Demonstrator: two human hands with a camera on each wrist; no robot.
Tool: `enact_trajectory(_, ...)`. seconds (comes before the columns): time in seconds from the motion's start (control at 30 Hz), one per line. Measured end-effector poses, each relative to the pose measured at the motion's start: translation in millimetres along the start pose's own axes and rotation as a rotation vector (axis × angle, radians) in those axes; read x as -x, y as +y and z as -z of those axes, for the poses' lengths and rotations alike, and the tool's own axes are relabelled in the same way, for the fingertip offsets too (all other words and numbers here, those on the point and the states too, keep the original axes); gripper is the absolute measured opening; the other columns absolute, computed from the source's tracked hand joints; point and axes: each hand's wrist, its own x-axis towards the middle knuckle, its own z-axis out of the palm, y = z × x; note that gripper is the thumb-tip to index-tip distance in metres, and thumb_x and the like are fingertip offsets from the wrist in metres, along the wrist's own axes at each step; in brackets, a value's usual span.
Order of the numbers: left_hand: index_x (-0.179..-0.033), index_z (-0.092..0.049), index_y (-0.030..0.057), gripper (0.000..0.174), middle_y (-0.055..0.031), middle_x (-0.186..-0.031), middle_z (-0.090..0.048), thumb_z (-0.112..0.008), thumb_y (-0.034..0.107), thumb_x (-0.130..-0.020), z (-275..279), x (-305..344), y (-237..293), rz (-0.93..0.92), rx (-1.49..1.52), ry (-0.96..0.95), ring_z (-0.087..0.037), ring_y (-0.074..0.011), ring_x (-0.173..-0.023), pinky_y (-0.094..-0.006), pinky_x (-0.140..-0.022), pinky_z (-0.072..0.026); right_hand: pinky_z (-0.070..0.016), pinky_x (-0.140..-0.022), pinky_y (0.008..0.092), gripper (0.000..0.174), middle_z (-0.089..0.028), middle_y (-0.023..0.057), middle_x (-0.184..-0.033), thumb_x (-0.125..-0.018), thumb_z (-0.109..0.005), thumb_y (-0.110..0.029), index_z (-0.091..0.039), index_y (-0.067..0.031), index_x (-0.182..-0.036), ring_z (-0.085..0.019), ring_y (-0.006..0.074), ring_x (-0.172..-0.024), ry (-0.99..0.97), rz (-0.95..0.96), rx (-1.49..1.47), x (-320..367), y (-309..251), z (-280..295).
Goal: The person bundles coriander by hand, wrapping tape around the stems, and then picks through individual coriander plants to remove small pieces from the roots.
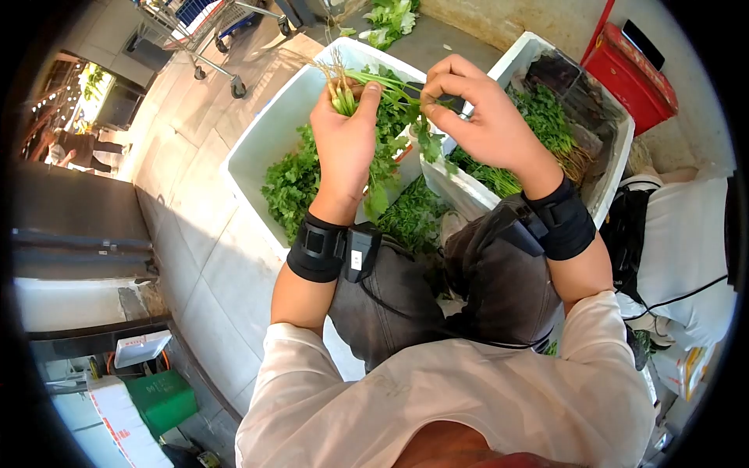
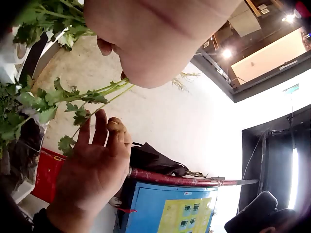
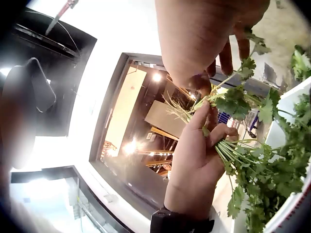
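My left hand (image 1: 343, 140) grips a small bunch of cilantro (image 1: 342, 100) by its pale stem bases, with thin roots sticking up past the thumb. Green stems run from it across to my right hand (image 1: 495, 125), whose thumb and index finger pinch a leafy sprig (image 1: 429, 142). In the right wrist view, leafy stems (image 3: 228, 150) trail out of the left fist. Below the left hand stands a white foam box (image 1: 253, 140) with loose cilantro (image 1: 289, 187) inside. Under the right hand, a second foam box (image 1: 620, 125) holds more rooted greens (image 1: 546, 117).
Loose greens (image 1: 417, 210) lie low between the boxes and my knees. A red box (image 1: 632, 78) is by the wall at right. Lettuce-like leaves (image 1: 390, 23) lie beyond the boxes. A shopping cart (image 1: 211, 31) stands on the tiled floor at upper left.
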Motion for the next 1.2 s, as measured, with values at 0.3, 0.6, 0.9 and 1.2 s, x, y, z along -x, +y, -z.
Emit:
enact_trajectory(0.3,-0.104,-0.063,0.0027,0.018,-0.0018,-0.093,-0.065,-0.074,0.013,-0.094,-2.2,5.1,8.6,0.021,0.001,-0.024,-0.056,-0.0083,-0.073,-0.0237,-0.065,-0.0459,-0.051,-0.085,0.0373,0.017,-0.063,0.0121,-0.106,-0.09,-0.072,-0.015,-0.073,-0.0022,-0.1,-0.064,0.0297,-0.098,0.044,0.012,0.027,-0.8,1.1,-6.8)
enact_trajectory(0.6,-0.103,-0.065,0.0005,0.016,-0.0035,-0.091,-0.07,-0.073,0.01,-0.094,-11.4,10.0,14.5,0.008,0.029,-0.181,-0.059,-0.0085,-0.075,-0.0241,-0.068,-0.0474,-0.0524,-0.077,0.0386,0.022,-0.065,0.0118,-0.094,-0.082,-0.081,-0.02,-0.074,-0.0031,-0.093,-0.066,0.031,-0.086,0.143,-0.072,0.154,-1.2,0.0,-6.0)
enact_trajectory(0.9,-0.103,-0.065,0.0001,0.017,-0.003,-0.091,-0.071,-0.074,0.011,-0.093,-11.6,10.6,14.2,0.0,0.003,-0.173,-0.059,-0.0075,-0.076,-0.0243,-0.068,-0.0481,-0.0529,-0.077,0.0396,0.019,-0.065,0.012,-0.094,-0.083,-0.079,-0.017,-0.074,-0.0024,-0.093,-0.066,0.0329,-0.087,0.152,-0.05,0.204,-0.7,-4.9,-3.0)
enact_trajectory(1.2,-0.096,-0.064,-0.0002,0.013,-0.0027,-0.084,-0.068,-0.074,0.007,-0.09,-12.9,8.6,4.5,-0.05,0.012,-0.132,-0.059,-0.0068,-0.074,-0.0244,-0.068,-0.0487,-0.0537,-0.075,0.0442,0.016,-0.059,0.0104,-0.099,-0.09,-0.069,-0.017,-0.069,-0.0024,-0.095,-0.065,0.0341,-0.086,0.069,-0.044,0.374,1.6,-13.2,-5.6)
